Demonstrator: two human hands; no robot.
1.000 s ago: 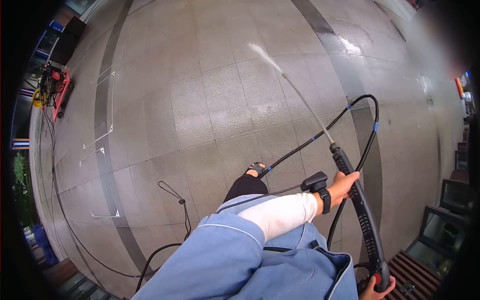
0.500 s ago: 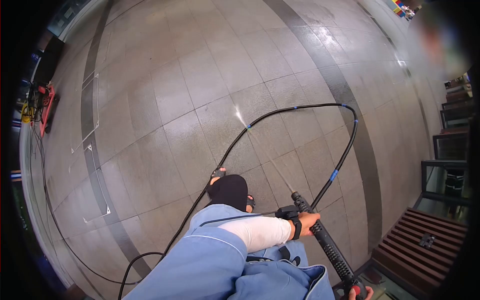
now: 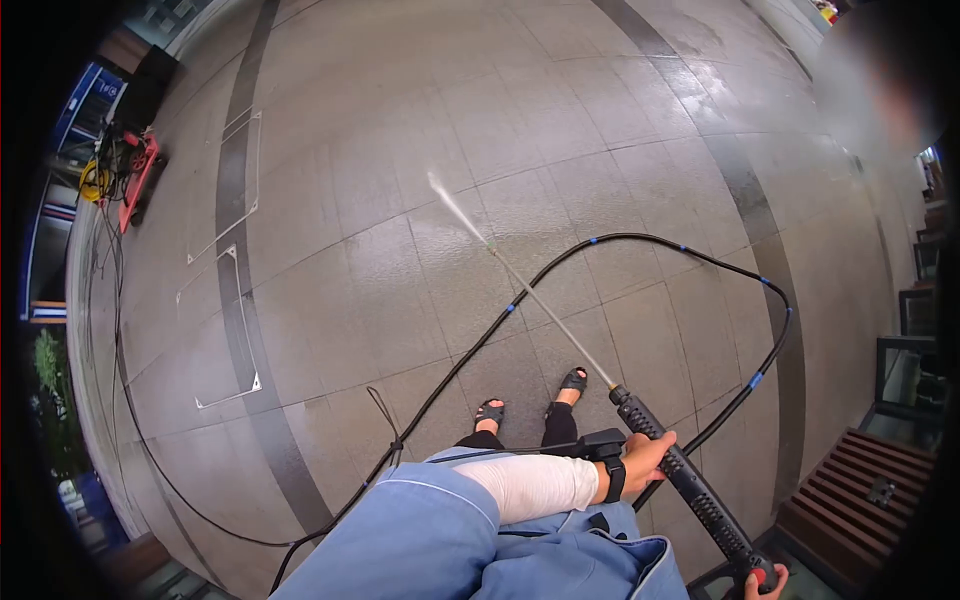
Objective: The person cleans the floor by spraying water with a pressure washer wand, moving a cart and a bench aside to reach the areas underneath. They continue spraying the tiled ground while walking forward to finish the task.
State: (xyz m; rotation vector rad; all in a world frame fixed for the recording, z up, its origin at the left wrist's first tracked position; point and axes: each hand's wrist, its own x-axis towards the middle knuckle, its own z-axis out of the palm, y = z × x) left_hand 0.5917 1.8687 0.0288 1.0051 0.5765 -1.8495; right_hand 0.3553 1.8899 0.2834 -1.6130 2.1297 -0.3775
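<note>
Blue garment (image 3: pixel 400 535), white sleeve (image 3: pixel 545 487), black wrist strap (image 3: pixel 613 477)

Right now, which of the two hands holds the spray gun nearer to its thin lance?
The left hand, with the black strap at its wrist. The right hand holds the rear end of the spray gun, by the red part.

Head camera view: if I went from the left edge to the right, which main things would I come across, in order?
Green foliage → yellow coil → red cart → left sandal → right sandal → left hand → right hand → slatted bench.
</note>
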